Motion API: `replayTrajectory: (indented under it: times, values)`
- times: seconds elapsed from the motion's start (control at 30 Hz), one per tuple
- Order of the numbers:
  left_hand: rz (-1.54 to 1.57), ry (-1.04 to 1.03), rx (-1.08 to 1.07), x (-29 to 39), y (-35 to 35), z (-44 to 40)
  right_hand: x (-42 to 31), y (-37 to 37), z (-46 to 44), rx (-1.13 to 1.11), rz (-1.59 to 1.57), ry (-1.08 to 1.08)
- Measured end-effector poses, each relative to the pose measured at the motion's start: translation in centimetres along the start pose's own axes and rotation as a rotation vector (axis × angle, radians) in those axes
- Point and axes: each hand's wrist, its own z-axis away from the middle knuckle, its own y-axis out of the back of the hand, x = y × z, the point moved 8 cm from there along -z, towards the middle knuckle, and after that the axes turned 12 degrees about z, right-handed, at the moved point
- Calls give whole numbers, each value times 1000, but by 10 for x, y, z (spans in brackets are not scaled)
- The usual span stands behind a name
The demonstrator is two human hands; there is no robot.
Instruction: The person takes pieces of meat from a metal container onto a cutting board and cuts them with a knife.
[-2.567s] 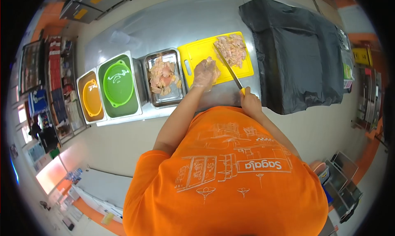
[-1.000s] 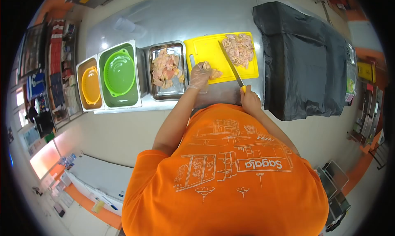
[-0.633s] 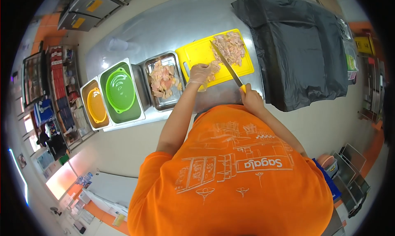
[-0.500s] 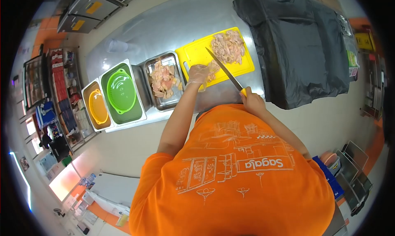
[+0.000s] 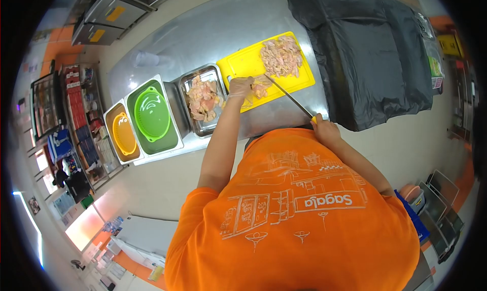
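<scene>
My left hand (image 5: 240, 87), in a clear plastic glove, presses with closed fingers on the left end of a piece of raw meat (image 5: 260, 87) at the lower left of the yellow cutting board (image 5: 238, 63). My right hand (image 5: 326, 130) grips the yellow handle of a long knife (image 5: 290, 97) near the table's front edge. The blade slants up and left, its tip by the upper edge of that piece. A heap of cut meat (image 5: 281, 56) lies on the board's right part. Larger pieces (image 5: 203, 99) rest in a metal tray (image 5: 196, 72) left of the board.
Left of the tray, two metal containers hold a green basket (image 5: 151, 114) and an orange basket (image 5: 124, 133). A black plastic cover (image 5: 365, 57) drapes over something on the right. A clear cup (image 5: 146, 58) stands at the back left of the metal table (image 5: 203, 27).
The knife has moved right and toward me, and its tip now lies lower, beside the piece. My left hand has shifted slightly left. The view has turned a little.
</scene>
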Motion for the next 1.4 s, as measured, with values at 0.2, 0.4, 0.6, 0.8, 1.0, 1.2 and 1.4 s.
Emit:
replayTrajectory:
  times: [0.2,0.4,0.6,0.8,1.0,1.2,1.4]
  values:
    - [455,116,-26,-21,-1,13,3,-2,4,25,-20,-8]
    - [1133,200,121,11,14,36,3,1,6,19,-40,-26]
    - [916,74,183,17,44,42,3,0,5,-6,-30,-29]
    - [562,-7,68,34,63,41,2,-1,3,0,-16,-23]
    - [685,-19,-1,54,63,45,0,-1,0,47,-40,-7]
    - [637,-147,-174,96,51,63,-3,3,-5,80,-79,11]
    - [173,-353,-164,143,52,60,-7,15,4,125,-150,6]
